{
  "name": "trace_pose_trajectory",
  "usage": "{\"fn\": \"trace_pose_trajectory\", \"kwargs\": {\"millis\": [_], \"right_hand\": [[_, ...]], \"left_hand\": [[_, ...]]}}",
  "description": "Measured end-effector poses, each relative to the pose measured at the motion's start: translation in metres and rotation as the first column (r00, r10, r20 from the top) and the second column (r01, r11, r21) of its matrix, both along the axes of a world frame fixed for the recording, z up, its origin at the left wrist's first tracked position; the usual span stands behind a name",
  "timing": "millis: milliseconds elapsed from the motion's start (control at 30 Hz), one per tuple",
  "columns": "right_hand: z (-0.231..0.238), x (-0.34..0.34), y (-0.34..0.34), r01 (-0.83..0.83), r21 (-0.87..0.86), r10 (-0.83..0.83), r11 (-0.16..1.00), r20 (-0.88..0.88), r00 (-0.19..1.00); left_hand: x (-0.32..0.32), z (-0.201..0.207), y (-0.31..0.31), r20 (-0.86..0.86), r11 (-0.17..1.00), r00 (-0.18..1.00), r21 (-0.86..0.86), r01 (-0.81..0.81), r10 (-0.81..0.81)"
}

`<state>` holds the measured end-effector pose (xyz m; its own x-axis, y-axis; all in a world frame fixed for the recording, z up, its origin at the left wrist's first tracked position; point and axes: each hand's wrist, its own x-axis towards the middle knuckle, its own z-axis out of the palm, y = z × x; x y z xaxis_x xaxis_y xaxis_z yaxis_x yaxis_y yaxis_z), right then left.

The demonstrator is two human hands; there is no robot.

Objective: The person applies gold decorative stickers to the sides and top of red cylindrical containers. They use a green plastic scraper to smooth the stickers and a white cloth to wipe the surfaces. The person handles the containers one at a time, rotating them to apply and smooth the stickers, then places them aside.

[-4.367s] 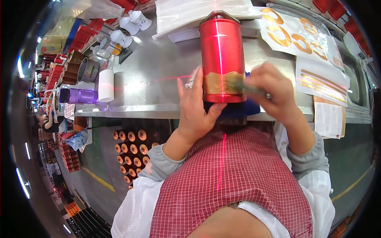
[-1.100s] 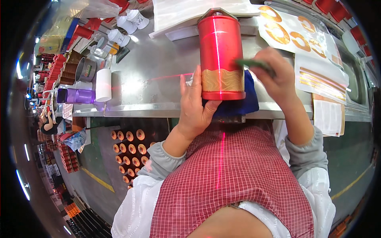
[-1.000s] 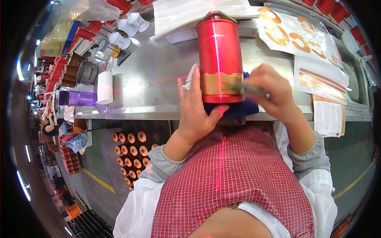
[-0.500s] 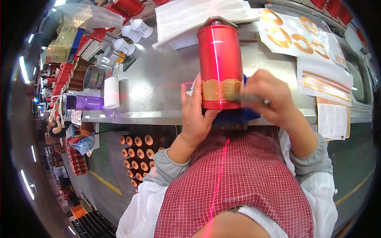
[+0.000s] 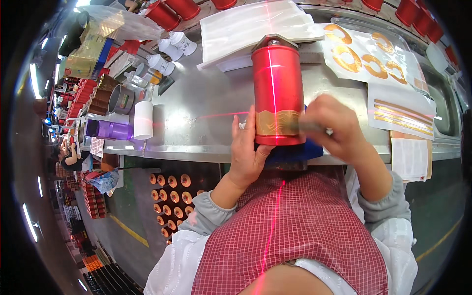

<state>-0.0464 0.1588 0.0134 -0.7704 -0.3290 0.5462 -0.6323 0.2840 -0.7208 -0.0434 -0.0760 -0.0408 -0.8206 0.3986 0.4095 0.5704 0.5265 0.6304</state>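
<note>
Standing upright between both hands: red canister (image 5: 278,88), long axis vertical. Left hand (image 5: 247,147) cupping its base, spread; right hand (image 5: 334,125) pinching a thin tool (image 5: 314,129) against the gold band (image 5: 278,123).

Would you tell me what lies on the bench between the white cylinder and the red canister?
Bare steel bench, crossed only by a faint red laser line, lies between the white cylinder and the red canister, in the head view.
</note>
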Motion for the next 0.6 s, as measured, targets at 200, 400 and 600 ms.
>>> {"fn": "trace_pose_trajectory", "kwargs": {"millis": [200,400,600], "right_hand": [[-0.014,-0.016,0.008,0.246,-0.023,-0.247,0.969,-0.021,0.969],[0.001,-0.014,0.007,0.162,0.045,-0.167,0.986,0.13,0.977],[0.009,0.004,0.008,0.143,0.017,-0.143,0.99,0.213,0.966]], "left_hand": [[-0.003,0.001,-0.002,0.066,0.999,0.997,0.024,0.031,-0.033],[-0.002,0.0,0.001,0.028,0.998,0.999,0.063,0.012,-0.014],[0.0,-0.001,-0.001,0.067,0.999,0.998,0.045,0.007,-0.01]]}}
